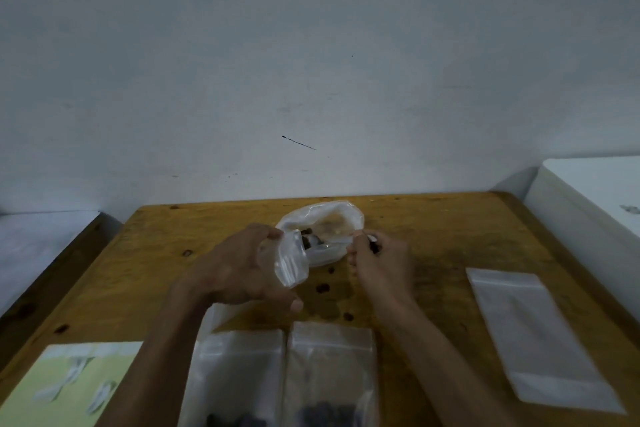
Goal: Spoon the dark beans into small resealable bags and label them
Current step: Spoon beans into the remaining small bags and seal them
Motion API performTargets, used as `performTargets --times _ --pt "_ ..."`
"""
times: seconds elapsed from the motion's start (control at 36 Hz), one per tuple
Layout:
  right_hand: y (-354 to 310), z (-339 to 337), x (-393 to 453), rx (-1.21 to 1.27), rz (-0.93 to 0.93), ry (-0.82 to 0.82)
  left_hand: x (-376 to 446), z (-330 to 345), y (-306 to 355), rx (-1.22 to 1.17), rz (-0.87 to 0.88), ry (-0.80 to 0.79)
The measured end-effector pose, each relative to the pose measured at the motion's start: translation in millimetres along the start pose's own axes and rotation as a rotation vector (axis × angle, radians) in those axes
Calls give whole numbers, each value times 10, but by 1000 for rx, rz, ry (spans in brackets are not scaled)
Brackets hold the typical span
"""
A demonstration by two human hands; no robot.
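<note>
while the left hand (239,265) curls its fingers and thumb round a small clear resealable plastic bag (292,262), that bag hangs above the middle of the brown wooden table (433,236) with its open mouth turned up and away from the person and its long axis running from the mouth down toward the near edge. it is thin, glossy and see-through, with a bright crease low on its side. the right hand (379,265) pinches the end of a slim silvery metal spoon (325,243) between thumb and fingertips, the other fingers folded in. the spoon lies nearly level, handle to the right, bowl to the left at the mouth of the small bag, and a few dark beans (306,237) sit on the bowl; blur makes their number hard to tell. behind both is a larger crumpled clear plastic bag (332,225), lying open on the table near its far edge.

two clear filled bags (277,367) lie side by side at the near edge, touching, long axes pointing away from the person, dark beans at their bottoms cut off by the frame. a flat empty clear bag (533,333) lies well apart on the right, slanted. a pale green printed sheet (69,385) at the near left is partly cut off and too blurred to read. a few loose dark beans (323,288) dot the table between the hands.
</note>
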State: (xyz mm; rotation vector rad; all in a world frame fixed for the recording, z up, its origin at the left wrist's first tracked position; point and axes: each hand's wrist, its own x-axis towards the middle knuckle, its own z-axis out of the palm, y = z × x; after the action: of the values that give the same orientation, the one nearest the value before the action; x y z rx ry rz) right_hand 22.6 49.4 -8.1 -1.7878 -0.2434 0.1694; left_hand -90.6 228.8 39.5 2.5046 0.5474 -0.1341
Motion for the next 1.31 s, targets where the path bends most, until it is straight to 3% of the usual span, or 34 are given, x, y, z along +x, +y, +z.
performTargets --times 0.17,0.42,0.64,0.81,0.94,1.08,1.31 --pt "-45 -83 42 234 126 42 -35 50 -52 -36 20 50" --pt "-315 -351 27 340 82 74 -17 98 -87 -86 74 168" --pt "-632 -414 -102 310 -109 32 -21 -24 -23 -135 147 247" --pt "-666 -314 -263 16 -481 -90 1 -34 80 -157 146 290" --pt "-571 -344 -158 -61 -653 170 15 -64 -16 -162 110 353" --pt "-229 -220 3 -261 -529 74 43 -115 -93 -139 83 309" --pt "4 35 -42 -69 -155 59 90 -137 -135 -136 78 210"
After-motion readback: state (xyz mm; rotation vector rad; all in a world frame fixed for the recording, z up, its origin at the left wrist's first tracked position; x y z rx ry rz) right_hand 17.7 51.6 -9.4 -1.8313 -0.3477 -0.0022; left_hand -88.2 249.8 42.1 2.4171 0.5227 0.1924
